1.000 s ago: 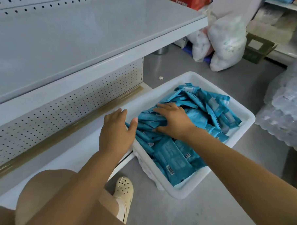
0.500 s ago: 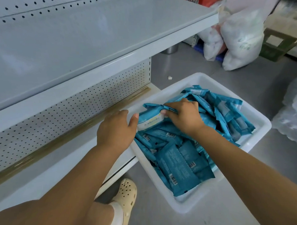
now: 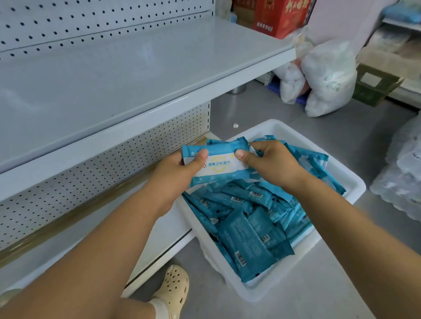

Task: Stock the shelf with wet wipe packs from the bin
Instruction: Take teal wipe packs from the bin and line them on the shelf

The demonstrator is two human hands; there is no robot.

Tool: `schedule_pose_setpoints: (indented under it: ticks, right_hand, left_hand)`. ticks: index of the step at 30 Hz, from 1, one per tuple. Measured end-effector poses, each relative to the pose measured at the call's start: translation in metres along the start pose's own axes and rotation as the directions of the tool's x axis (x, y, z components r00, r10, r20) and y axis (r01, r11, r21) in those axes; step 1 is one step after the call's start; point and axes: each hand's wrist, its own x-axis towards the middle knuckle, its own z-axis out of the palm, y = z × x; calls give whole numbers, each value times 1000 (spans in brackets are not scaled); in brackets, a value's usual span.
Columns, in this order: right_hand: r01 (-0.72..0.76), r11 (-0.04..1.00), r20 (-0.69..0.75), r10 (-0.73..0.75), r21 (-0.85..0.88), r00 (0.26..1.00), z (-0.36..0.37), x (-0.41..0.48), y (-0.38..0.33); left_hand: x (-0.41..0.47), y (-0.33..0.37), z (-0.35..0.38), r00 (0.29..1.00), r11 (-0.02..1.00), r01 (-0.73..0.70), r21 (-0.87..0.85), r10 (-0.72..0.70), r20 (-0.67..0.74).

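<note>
A second ago the right hand (image 3: pixel 275 167) lay flat on the heap of packs (image 3: pixel 251 232) and the left hand (image 3: pixel 178 171) rested on the rim of the bin (image 3: pixel 266 290). Now both hands hold one pack (image 3: pixel 219 162) raised clear of the heap, over the bin's shelf-side edge, with its white label facing up. The left hand grips the pack's left end, thumb on the front and fingers behind. The right hand pinches the right end under its thumb. So the pick looks done, and what remains of this cycle is to carry the pack up and left onto the shelf (image 3: pixel 128 73). No pack shows there, and the bin is well filled, so stocking seems barely begun.
</note>
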Motion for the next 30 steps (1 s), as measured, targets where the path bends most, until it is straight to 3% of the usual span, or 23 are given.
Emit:
schedule_pose_setpoints:
  ticks: [4, 7, 11, 15, 19, 21, 25, 27, 30]
  right_hand:
    - [-50, 989, 74, 40, 140, 996, -10, -15, -9]
    - [-66, 993, 63, 60, 98, 996, -12, -21, -2]
    - [-123, 991, -56, 126, 55, 990, -10, -23, 18]
    - [-245, 970, -103, 244, 2, 964, -17, -27, 37]
    - [-205, 963, -228, 163, -174, 960, -11, -39, 32]
    - [-158, 984, -222, 136, -85, 966, -3, -46, 20]
    - [-217, 954, -21, 226, 206, 974, 16, -53, 8]
    - [-222, 921, -40, 247, 322, 968, 23, -56, 10]
    - [-186, 916, -169, 259, 356, 951, 21, -62, 12]
  left_hand:
    - [-2, -2, 7, 998, 998, 51, -49, -49, 45]
    - [-4, -10, 13, 999, 998, 50, -46, -49, 23]
    - [-4, -20, 14, 999, 999, 28, -38, -29, -20]
    - [-3, -26, 8, 992, 994, 43, -105, -55, -111]
    - [-2, -31, -1, 985, 994, 58, -94, -72, -155]
    - [-5, -34, -2, 986, 994, 71, -87, -83, -146]
    - [-13, -35, -1, 986, 986, 108, -128, -123, -114]
    - [-18, -34, -2, 985, 982, 103, -160, -123, -120]
    - [-23, -29, -10, 971, 971, 90, -223, -135, -196]
